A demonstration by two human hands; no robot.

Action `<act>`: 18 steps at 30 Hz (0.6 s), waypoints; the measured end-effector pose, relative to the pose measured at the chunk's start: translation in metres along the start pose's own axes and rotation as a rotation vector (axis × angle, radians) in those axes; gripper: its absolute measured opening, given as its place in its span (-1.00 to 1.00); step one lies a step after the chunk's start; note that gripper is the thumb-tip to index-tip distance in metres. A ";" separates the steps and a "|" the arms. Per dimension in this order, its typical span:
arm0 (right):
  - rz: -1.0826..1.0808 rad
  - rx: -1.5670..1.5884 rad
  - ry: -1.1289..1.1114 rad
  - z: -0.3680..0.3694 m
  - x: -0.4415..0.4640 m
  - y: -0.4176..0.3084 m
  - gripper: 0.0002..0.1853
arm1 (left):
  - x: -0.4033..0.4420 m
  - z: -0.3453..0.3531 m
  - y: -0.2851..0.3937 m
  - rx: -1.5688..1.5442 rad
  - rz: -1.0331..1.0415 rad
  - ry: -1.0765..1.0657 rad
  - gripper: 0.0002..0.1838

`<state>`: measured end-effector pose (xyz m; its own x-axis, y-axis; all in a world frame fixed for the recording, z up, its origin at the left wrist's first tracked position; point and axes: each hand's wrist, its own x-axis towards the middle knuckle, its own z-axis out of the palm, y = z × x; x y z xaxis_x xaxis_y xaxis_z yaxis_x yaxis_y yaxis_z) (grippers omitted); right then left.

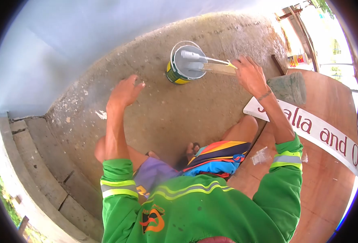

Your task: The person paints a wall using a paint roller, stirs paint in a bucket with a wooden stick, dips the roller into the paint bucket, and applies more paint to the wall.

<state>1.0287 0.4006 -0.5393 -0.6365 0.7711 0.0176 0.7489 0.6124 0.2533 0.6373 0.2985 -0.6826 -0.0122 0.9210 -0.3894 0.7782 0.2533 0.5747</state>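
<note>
My green shirt (219,206) has lime and grey bands; my shorts (216,156) are purple at left, striped orange, black and blue at right. Far: grey paint (181,66), green-and-yellow can (173,73). Right: white sign (282,115), maroon letters (328,137).

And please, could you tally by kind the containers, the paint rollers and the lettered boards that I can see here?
Containers: 3 (paint pail, greyish bucket, labelled tub)
Paint roller: 1
Lettered board: 1
Total: 5

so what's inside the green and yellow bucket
The bucket holds grey liquid, partly covered by a roller and wooden strip; the bottom and anything submerged can't be seen.
</note>
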 end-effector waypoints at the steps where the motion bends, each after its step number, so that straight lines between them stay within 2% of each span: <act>1: 0.092 0.125 0.001 -0.003 -0.002 -0.003 -0.74 | 0.000 0.001 0.000 -0.010 0.005 0.006 -0.42; 4: 0.283 0.311 -0.053 -0.009 -0.006 -0.006 -0.71 | -0.002 -0.001 0.002 -0.036 -0.002 0.004 -0.42; 7: 0.355 0.344 -0.119 -0.007 -0.011 0.002 -0.68 | -0.004 -0.002 -0.001 -0.028 -0.010 0.010 -0.42; 10: 0.471 0.216 -0.324 -0.002 -0.004 0.001 -0.69 | -0.006 -0.004 0.002 -0.012 -0.019 0.011 -0.42; 13: 0.305 0.174 -0.141 0.044 -0.006 -0.005 -0.72 | -0.003 -0.001 0.009 -0.029 -0.011 -0.005 -0.41; 16: 0.230 0.164 -0.048 0.031 -0.006 -0.022 -0.76 | -0.002 -0.002 0.012 -0.027 0.009 0.016 -0.41; 18: 0.299 0.224 -0.134 0.013 -0.008 -0.029 -0.74 | -0.004 0.001 0.009 -0.028 0.013 0.014 -0.41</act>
<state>1.0142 0.3793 -0.5589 -0.3659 0.9279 -0.0715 0.9286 0.3691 0.0387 0.6451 0.2969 -0.6769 -0.0114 0.9283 -0.3716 0.7607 0.2492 0.5994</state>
